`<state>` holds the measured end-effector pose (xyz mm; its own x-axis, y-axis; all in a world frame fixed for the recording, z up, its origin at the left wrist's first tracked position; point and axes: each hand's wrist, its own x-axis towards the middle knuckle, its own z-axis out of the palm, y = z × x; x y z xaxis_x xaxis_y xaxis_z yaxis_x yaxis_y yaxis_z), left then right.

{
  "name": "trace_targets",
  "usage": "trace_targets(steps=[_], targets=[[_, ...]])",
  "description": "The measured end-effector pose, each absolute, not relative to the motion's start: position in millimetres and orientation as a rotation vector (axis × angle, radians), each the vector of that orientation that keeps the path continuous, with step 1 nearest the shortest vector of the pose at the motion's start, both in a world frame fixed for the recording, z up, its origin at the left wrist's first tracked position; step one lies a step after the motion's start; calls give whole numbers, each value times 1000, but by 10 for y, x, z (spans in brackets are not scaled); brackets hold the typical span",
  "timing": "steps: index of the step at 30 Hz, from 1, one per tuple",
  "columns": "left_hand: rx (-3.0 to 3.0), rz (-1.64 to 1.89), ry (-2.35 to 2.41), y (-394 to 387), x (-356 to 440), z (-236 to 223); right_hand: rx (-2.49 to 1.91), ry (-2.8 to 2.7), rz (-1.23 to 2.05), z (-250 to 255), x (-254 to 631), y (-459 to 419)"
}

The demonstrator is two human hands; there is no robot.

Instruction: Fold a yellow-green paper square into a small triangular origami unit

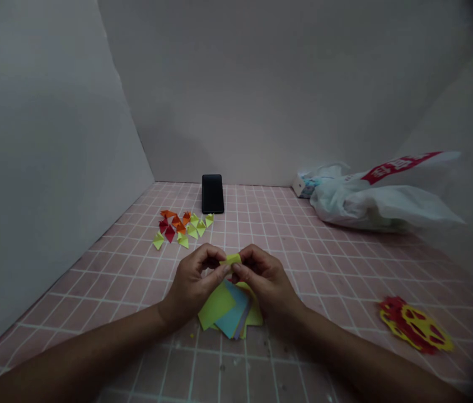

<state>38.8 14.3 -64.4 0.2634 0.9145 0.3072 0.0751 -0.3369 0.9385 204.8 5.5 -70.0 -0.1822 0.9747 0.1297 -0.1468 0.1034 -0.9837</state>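
My left hand point(194, 280) and my right hand point(263, 277) meet over the middle of the pink tiled table point(324, 268). Both pinch a small folded yellow-green paper piece point(231, 259) between fingertips and thumbs. Right under the hands lies a loose stack of coloured paper squares point(225, 313), yellow-green on top, with blue and purple sheets showing beneath. Further back on the left sits a cluster of several folded paper triangles point(181, 226) in orange, red and yellow-green.
A black phone point(212, 193) lies flat near the back wall. A white plastic bag point(370, 196) with red print sprawls at the back right. A red and yellow paper cut-out point(415, 324) lies at the front right. Grey walls close off the left and back.
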Motion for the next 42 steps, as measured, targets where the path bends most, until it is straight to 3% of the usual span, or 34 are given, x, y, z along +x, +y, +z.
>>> trace_targets(steps=[22, 29, 42], targets=[[1684, 1280, 894, 152, 371, -661, -901, -1308, 1354, -662, 2054, 38], [1754, 1081, 976, 190, 375, -610, -918, -1236, 1336, -650, 2056, 29], [1613, 1029, 992, 201, 401, -628, -930, -1244, 1325, -624, 2070, 68]])
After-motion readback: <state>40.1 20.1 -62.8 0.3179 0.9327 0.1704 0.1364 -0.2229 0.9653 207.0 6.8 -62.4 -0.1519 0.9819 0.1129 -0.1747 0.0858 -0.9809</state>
